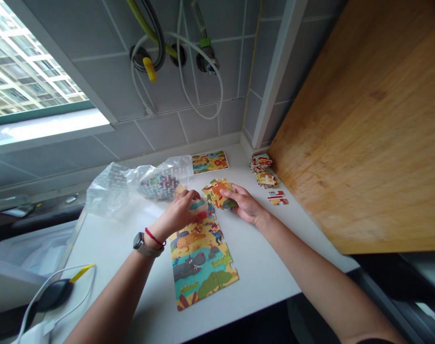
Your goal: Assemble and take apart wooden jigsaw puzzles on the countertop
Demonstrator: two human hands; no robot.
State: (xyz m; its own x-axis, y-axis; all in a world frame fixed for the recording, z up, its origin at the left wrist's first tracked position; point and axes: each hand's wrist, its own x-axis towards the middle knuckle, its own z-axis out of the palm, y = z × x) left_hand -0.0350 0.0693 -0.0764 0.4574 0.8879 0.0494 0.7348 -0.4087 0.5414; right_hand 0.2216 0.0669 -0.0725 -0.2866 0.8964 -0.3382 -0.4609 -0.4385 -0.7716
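A partly joined jigsaw puzzle (pixel 203 267) with a hippo, a crocodile and a leopard lies flat on the white table. At its far end, my left hand (pixel 183 210) is bent down with curled fingers around a puzzle piece (pixel 199 208) in blue and red; the fingertips are partly hidden. My right hand (pixel 246 204) grips a small bunch of loose puzzle pieces (pixel 217 192), yellow and orange, just above the table, thumb on top. A watch and a red cord circle my left wrist.
Behind my left hand lies a clear plastic bag (pixel 156 184) of small pieces, beside a picture card (pixel 210 162). More puzzle pieces (pixel 265 177) are heaped by the wooden panel (pixel 346 143) at right. A white cable (pixel 91 286) and black device (pixel 56 294) sit at the left.
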